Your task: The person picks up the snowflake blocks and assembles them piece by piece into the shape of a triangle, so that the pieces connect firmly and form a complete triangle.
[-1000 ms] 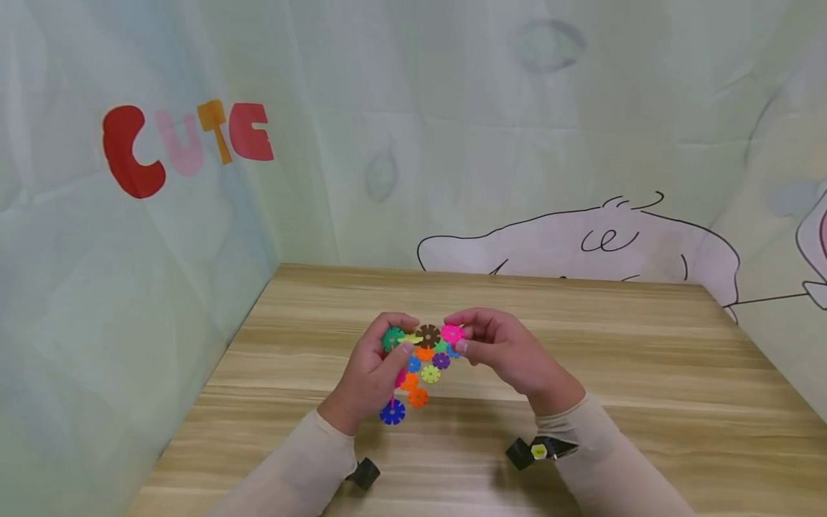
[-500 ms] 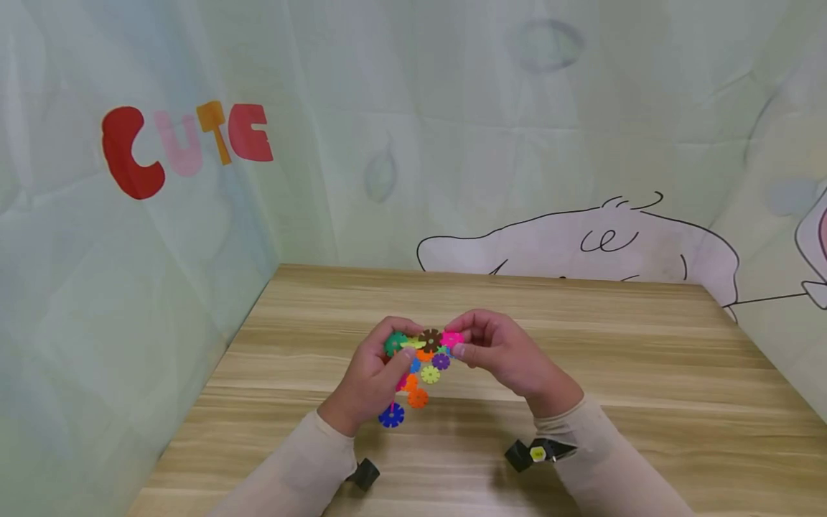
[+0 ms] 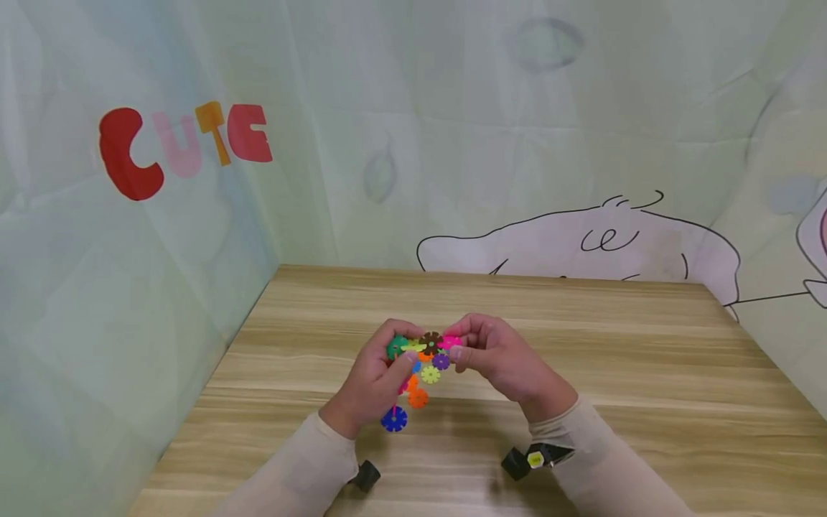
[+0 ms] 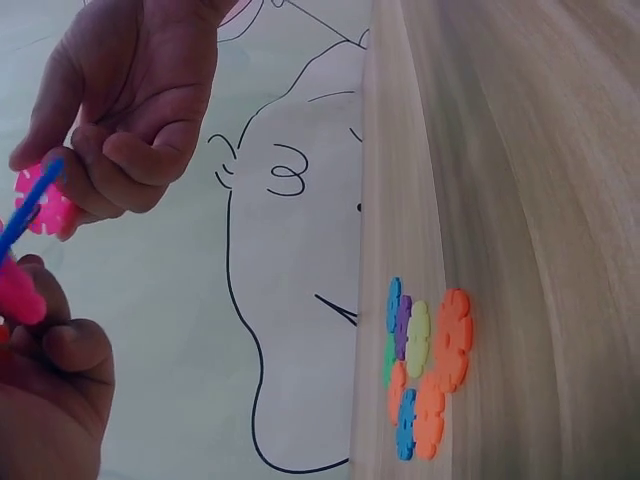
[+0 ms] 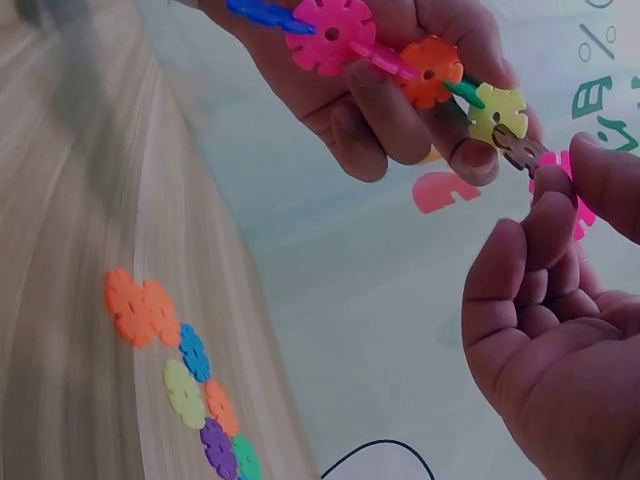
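Note:
My left hand grips a chain of slotted plastic snowflake discs above the table. From its lower end, the right wrist view shows a blue disc, a pink disc, a pink one edge-on, an orange disc, a green disc, a yellow disc and a brown disc. Between thumb and fingers, my right hand pinches another pink disc right at the brown one's edge. My fingers partly hide this pink disc and the chain's middle.
Several loose discs lie on the wooden table below and behind the hands, among them a purple disc, a light-yellow disc and an orange disc. A printed cloth wall stands along the table's back and left.
Both hands have sunk slightly, and the chain with them. The pink disc in my right hand has tilted and come closer against the brown disc. The loose discs lie where they were.

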Motion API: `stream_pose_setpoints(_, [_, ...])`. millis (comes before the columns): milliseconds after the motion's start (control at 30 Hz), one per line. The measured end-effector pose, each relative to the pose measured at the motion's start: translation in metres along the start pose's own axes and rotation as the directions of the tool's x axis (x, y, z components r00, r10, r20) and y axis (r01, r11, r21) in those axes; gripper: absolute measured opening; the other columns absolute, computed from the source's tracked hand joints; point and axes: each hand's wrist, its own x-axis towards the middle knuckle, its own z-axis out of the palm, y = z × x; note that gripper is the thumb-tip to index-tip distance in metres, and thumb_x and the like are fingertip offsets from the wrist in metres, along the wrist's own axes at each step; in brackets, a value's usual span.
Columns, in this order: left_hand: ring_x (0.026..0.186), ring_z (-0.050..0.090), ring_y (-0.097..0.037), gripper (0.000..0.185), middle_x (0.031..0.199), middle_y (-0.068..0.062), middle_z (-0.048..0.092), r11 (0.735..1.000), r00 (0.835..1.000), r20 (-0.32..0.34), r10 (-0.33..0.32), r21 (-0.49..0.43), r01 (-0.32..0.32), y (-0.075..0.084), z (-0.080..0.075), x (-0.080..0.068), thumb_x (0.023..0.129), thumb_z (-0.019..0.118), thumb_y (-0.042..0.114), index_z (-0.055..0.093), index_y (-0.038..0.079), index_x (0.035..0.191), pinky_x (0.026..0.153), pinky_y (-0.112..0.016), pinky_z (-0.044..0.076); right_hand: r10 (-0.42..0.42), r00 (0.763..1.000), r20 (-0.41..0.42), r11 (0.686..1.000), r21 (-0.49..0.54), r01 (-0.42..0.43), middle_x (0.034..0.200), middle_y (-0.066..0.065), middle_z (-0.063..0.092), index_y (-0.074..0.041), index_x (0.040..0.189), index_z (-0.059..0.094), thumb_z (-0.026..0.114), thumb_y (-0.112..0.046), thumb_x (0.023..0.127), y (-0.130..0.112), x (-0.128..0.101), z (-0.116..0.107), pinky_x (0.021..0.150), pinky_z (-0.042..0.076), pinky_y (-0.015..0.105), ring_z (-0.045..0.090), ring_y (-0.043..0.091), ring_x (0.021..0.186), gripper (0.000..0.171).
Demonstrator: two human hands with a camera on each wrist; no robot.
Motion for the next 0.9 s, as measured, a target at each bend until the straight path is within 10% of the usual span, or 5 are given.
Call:
stream_pose_setpoints(500, [0.051,0.044,-0.012,0.023,0.065,-0.002,0.047,0.997,0.992,-0.117,-0.051,0.058,0.058,-0.004,-0.004,0.0,0.106,0.048,0.003,0.058,0.007,0.127,0.051,-0.025,0.047,0.002,0.999,-0.052,0.96,-0.279,-0.016,0.094,0.01,0.063,-0.002,0.138,0.06,0.068,-0.009,0.102,0.018,0.01,-0.019,0.071,0.054,0.026,0.058,0.022,0.082,0.038])
stream_pose_setpoints(733, [0.049,0.042,-0.012,0.024,0.066,0.0,0.046,0.997,0.992,-0.119,-0.04,0.054,0.046,-0.005,-0.004,0.0,0.105,0.049,0.001,0.06,0.006,0.126,0.049,-0.024,0.044,0.258,0.947,-0.193,0.783,-0.532,-0.322,0.093,0.007,0.063,-0.015,0.14,0.066,0.071,-0.028,0.101,0.047,0.02,-0.031,0.066,0.047,0.033,0.056,0.023,0.08,0.041])
stream_pose_setpoints(900, [0.049,0.042,-0.012,0.025,0.07,-0.004,0.048,0.997,0.992,-0.115,-0.055,0.05,0.061,-0.004,-0.004,0.0,0.105,0.049,0.002,0.06,0.008,0.127,0.05,-0.024,0.045,0.361,0.916,-0.172,0.652,-0.656,-0.38,0.119,0.006,0.07,-0.024,0.146,0.064,0.072,-0.036,0.1,0.057,0.021,-0.03,0.083,0.055,0.042,0.061,0.023,0.095,0.048])
